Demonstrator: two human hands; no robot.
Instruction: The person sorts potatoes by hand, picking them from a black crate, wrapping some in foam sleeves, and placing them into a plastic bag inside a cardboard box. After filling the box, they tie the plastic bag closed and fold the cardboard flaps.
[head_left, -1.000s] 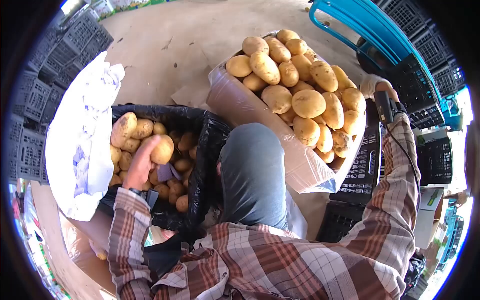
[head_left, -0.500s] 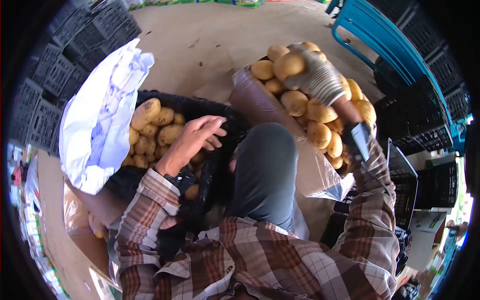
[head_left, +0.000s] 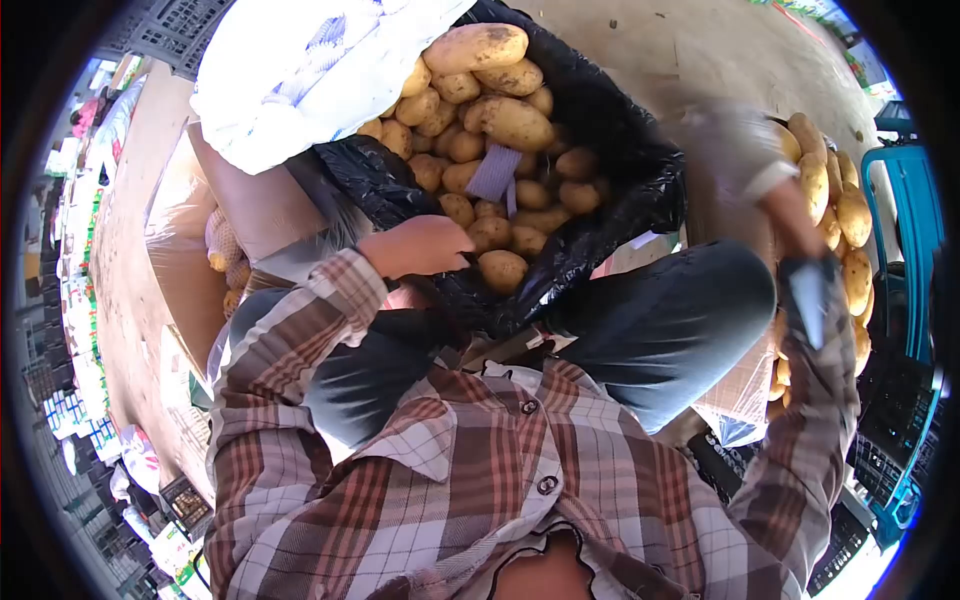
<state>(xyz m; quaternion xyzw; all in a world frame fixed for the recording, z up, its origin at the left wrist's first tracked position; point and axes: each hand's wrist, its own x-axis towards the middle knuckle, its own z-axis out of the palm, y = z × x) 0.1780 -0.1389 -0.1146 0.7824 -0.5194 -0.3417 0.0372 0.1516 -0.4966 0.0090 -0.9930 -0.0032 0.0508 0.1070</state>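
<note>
Potatoes (head_left: 510,122) fill a crate lined with a black plastic bag (head_left: 625,130) in front of my knees. My left hand (head_left: 420,246), bare, is at the near left edge of that lining, beside the potatoes. Its fingers are curled in, and whatever they may hold is hidden. A ribbed purple strip (head_left: 493,173) lies among the potatoes. My right hand (head_left: 728,148), in a pale glove, is smeared by motion between the black lining and a cardboard box (head_left: 735,390) on the right. More potatoes (head_left: 853,215) are heaped in that box.
A white sheet (head_left: 320,80) covers the crate's far left part. On the left stands an open carton (head_left: 170,250) with netted potatoes (head_left: 222,245). A blue metal frame (head_left: 905,240) and black crates (head_left: 895,420) stand at the right edge.
My view has turned toward the lined crate. My gloved right hand, earlier on a potato over the right box, has moved toward the crate. My left hand's fingers have curled in.
</note>
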